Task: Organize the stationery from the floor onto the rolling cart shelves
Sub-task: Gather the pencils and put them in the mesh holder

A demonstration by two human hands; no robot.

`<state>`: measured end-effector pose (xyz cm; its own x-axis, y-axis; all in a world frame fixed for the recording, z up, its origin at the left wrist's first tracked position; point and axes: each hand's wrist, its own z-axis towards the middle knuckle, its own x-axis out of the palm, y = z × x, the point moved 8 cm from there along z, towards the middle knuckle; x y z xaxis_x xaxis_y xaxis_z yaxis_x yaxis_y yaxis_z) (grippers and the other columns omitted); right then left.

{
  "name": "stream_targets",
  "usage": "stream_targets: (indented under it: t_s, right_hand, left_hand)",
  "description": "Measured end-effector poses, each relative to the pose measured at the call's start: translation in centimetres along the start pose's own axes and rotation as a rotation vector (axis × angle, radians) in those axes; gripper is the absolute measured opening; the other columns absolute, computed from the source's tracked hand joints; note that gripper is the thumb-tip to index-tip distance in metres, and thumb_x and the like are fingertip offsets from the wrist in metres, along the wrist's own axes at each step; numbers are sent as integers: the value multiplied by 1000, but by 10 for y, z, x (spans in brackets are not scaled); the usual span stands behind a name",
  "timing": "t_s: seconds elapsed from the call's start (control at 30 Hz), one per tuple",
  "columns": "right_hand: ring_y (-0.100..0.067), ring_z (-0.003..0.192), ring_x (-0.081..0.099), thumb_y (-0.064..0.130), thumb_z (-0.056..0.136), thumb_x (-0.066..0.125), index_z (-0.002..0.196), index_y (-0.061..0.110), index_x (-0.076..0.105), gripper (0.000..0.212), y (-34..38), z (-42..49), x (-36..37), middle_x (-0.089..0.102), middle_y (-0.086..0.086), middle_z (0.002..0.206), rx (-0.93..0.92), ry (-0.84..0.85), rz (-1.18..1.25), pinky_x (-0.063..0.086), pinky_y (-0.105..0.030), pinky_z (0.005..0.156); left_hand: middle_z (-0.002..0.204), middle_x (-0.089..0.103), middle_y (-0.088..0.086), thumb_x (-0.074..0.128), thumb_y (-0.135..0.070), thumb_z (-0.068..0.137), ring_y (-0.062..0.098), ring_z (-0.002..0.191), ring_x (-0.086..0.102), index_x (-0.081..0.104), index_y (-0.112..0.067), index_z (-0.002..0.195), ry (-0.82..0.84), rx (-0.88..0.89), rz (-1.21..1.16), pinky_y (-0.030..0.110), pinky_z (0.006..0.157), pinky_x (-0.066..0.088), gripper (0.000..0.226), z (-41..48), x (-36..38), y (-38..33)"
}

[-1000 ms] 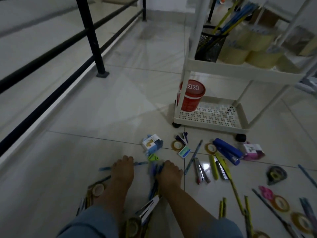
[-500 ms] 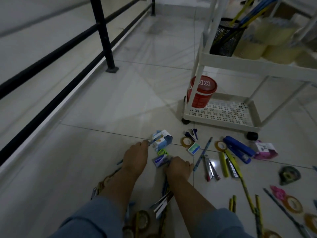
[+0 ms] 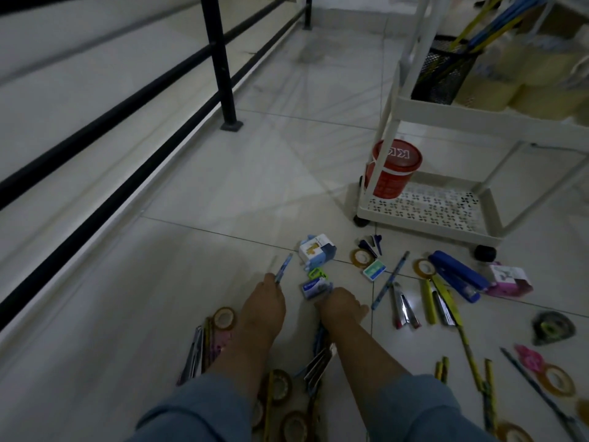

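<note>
Hands amid floor stationery
Left hand (image 3: 264, 303) pinches a blue pen (image 3: 284, 267); right hand (image 3: 343, 307) fingers curl at a small blue box (image 3: 314, 288), grip unclear. Bare tile (image 3: 153, 282) reaches the railing (image 3: 127, 183); cart (image 3: 430, 231) ahead-right.

Pale tiled floor (image 3: 223, 186) strewn with stationery: a white and blue box (image 3: 317, 250), a green sharpener (image 3: 317, 273), a tape roll (image 3: 361, 257), a blue stapler (image 3: 455, 275), a pink packet (image 3: 510, 280), a yellow pen (image 3: 428, 301) and a black tape dispenser (image 3: 553, 327). A white rolling cart (image 3: 430, 229) stands on it; a red tub (image 3: 393, 170) sits on its perforated bottom shelf (image 3: 414, 208), a black mesh cup (image 3: 443, 71) on the shelf above (image 3: 526, 126).
</note>
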<state>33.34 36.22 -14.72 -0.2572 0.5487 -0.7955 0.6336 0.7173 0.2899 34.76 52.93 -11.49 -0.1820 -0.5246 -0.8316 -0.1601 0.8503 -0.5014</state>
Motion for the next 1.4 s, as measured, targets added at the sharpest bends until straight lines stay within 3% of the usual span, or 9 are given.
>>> stream_targets:
  t_s: [0.13, 0.23, 0.3, 0.47, 0.6, 0.77, 0.97, 1.13, 1.4]
  right_hand:
    - [-33, 98, 61, 26, 94, 52, 109, -5, 57, 35, -16, 10, -19, 64, -20, 109, -13, -61, 515, 46, -31, 75]
    - [-27, 83, 55, 18, 96, 47, 103, -6, 53, 25, -31, 14, -42, 62, -22, 98, 26, -183, 851, 45, -35, 73]
    - [-27, 83, 53, 19, 97, 45, 102, -2, 48, 22, -33, 16, -46, 61, -25, 102, 31, -198, 889, 47, -41, 77]
    - [-40, 107, 55, 16, 97, 44, 117, -11, 47, 34, -26, -2, -49, 57, -30, 117, -37, -169, 524, 43, -37, 83]
    - [-34, 102, 59, 18, 89, 56, 108, -5, 57, 30, -10, -14, -47, 62, -22, 110, -132, -129, 274, 47, -35, 79]
    - [-24, 111, 58, 24, 85, 64, 116, 5, 55, 37, -16, -24, -18, 60, -11, 120, -105, 68, -133, 48, -30, 87]
    - [-23, 118, 55, 12, 95, 48, 122, 6, 56, 28, -10, -30, 9, 57, -10, 128, -99, 39, -137, 46, -29, 93]
    - [-25, 114, 58, 16, 86, 63, 118, 5, 56, 35, -18, -32, 18, 59, -11, 124, -62, 57, -62, 49, -30, 89]
    - [-25, 111, 59, 17, 90, 55, 117, 6, 55, 29, -20, -42, 26, 60, -11, 121, -105, 28, -6, 48, -30, 86]
  left_hand:
    - [112, 59, 22, 36, -14, 99, 35, 100, 59, 47, 2, 113, 39, -119, -59, 34, 73, 43, 24, -2, -1, 8]
    - [120, 56, 22, 37, -9, 98, 34, 108, 56, 46, 4, 118, 41, -239, -44, 36, 84, 46, 26, -10, -6, 27]
    - [126, 51, 19, 37, -6, 98, 32, 113, 54, 44, 4, 123, 65, -289, 73, 35, 90, 45, 28, -19, -9, 44]
    - [137, 39, 17, 31, -6, 100, 25, 125, 44, 37, 3, 133, 55, -335, 232, 29, 105, 39, 35, -34, -30, 79]
    - [127, 53, 18, 40, -8, 96, 28, 116, 55, 50, 4, 121, 100, -416, 166, 30, 93, 46, 29, -37, -35, 98]
    - [122, 60, 12, 43, -7, 96, 24, 112, 59, 56, 1, 118, 115, -418, 131, 24, 88, 47, 27, -37, -32, 101]
    - [121, 60, 14, 41, -7, 96, 26, 111, 59, 57, 2, 117, 98, -419, 120, 27, 89, 47, 27, -31, -30, 106]
    - [112, 64, 17, 40, -7, 95, 28, 101, 63, 61, 4, 108, 68, -386, 89, 31, 83, 50, 27, -27, -21, 116]
    - [111, 63, 20, 35, -11, 100, 31, 101, 60, 58, 6, 107, -28, -289, 35, 33, 79, 46, 29, -13, -42, 88]
